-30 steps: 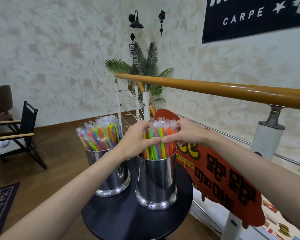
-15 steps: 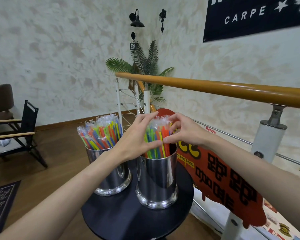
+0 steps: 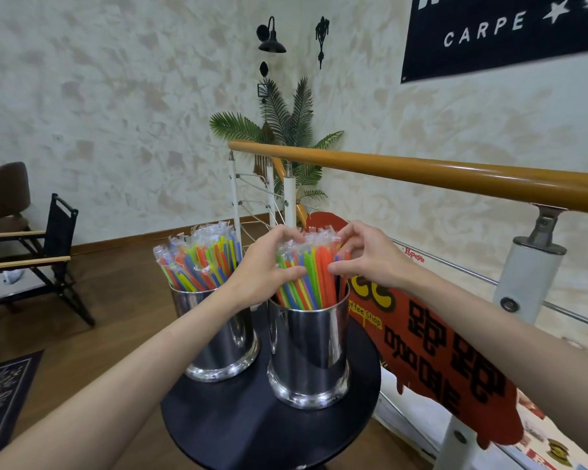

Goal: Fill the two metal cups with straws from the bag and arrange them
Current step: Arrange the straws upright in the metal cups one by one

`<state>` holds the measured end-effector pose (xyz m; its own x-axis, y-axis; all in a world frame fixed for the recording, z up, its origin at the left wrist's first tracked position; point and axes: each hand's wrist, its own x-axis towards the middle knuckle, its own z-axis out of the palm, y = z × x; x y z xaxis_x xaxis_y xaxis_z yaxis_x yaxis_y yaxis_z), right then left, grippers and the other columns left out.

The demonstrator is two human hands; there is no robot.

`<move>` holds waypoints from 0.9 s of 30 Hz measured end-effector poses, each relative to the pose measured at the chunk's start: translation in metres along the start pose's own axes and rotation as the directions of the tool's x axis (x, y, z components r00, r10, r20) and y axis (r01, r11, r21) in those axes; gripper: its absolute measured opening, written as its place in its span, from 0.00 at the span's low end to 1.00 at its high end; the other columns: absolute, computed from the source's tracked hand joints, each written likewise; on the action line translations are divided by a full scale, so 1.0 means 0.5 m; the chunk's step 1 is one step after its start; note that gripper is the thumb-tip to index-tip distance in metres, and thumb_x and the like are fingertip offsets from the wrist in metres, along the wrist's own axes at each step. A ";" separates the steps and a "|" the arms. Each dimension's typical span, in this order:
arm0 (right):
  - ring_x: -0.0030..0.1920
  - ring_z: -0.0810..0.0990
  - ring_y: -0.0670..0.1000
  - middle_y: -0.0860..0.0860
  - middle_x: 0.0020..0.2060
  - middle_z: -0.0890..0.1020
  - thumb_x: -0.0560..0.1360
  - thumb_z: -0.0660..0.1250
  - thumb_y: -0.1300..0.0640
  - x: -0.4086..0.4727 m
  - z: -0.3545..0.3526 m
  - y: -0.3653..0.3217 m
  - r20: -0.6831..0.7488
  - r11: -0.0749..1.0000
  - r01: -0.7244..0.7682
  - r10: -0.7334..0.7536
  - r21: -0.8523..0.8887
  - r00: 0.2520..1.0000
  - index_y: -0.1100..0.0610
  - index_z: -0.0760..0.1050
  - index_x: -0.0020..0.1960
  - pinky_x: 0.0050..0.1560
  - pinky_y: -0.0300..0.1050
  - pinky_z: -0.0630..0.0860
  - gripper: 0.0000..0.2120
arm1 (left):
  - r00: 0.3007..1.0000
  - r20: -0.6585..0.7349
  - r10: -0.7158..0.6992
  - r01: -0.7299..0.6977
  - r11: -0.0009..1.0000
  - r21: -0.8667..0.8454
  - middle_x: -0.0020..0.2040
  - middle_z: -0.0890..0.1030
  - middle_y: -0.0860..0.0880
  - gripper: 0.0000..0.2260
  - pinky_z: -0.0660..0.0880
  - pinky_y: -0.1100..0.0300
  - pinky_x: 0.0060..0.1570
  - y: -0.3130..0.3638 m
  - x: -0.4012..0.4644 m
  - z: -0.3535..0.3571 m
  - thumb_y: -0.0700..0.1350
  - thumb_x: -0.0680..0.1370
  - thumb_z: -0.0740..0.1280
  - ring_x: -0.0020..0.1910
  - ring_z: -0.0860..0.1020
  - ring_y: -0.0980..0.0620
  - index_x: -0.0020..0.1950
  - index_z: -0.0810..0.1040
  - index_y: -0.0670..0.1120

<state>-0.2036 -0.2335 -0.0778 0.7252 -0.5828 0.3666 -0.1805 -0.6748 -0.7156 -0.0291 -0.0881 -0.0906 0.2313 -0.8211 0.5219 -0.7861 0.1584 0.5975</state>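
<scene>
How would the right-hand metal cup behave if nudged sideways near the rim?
The right metal cup is tall and loaded with wrapped straws standing well above its rim, so probably top-heavy. Its flared base should resist tipping somewhat. Polished steel on the smooth black round table likely slides first.

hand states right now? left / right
Left hand: fingers curled round the straws in the right-side cup, gripping the bunch.
Right hand: fingers and thumb curled on the same straws, pinching them.
</scene>
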 end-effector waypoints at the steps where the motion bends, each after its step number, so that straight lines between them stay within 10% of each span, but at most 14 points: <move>1: 0.40 0.85 0.60 0.58 0.42 0.84 0.68 0.82 0.61 0.001 0.000 0.001 -0.002 1.000 0.005 -0.005 -0.009 1.000 0.54 0.73 0.50 0.45 0.60 0.84 0.19 | 1.000 0.002 -0.002 0.002 1.000 -0.011 0.65 0.76 0.55 0.20 0.70 0.60 0.67 -0.002 0.001 0.000 0.42 0.74 0.76 0.68 0.72 0.56 0.62 0.74 0.51; 11: 0.40 0.84 0.53 0.54 0.43 0.82 0.72 0.79 0.57 -0.010 -0.005 -0.002 0.012 0.997 -0.015 0.016 -0.070 1.000 0.55 0.76 0.51 0.35 0.41 0.81 0.13 | 0.999 0.031 -0.012 0.010 0.999 0.046 0.68 0.74 0.53 0.21 0.66 0.81 0.53 -0.005 -0.001 0.001 0.40 0.76 0.74 0.67 0.72 0.56 0.65 0.71 0.50; 21: 0.59 0.80 0.47 0.47 0.60 0.77 0.62 0.84 0.41 -0.013 -0.001 0.010 0.172 0.990 -0.135 0.139 -0.034 0.975 0.51 0.53 0.79 0.63 0.51 0.78 0.57 | 0.998 0.065 -0.027 0.030 0.998 -0.049 0.67 0.76 0.54 0.15 0.68 0.77 0.51 0.014 -0.005 0.012 0.45 0.78 0.71 0.66 0.73 0.58 0.64 0.74 0.52; 27: 0.56 0.84 0.43 0.43 0.55 0.86 0.69 0.79 0.45 -0.012 0.022 0.011 0.169 0.997 0.074 -0.070 -0.019 0.983 0.46 0.79 0.64 0.63 0.51 0.78 0.25 | 0.998 -0.045 -0.048 0.046 0.998 -0.046 0.56 0.79 0.55 0.16 0.68 0.71 0.50 0.025 0.000 0.036 0.55 0.74 0.75 0.56 0.76 0.58 0.55 0.75 0.50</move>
<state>-0.2017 -0.2289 -0.0906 0.8382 -0.4490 0.3096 -0.1388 -0.7245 -0.6751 -0.0494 -0.0960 -0.0940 0.2947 -0.8020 0.5196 -0.7474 0.1454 0.6483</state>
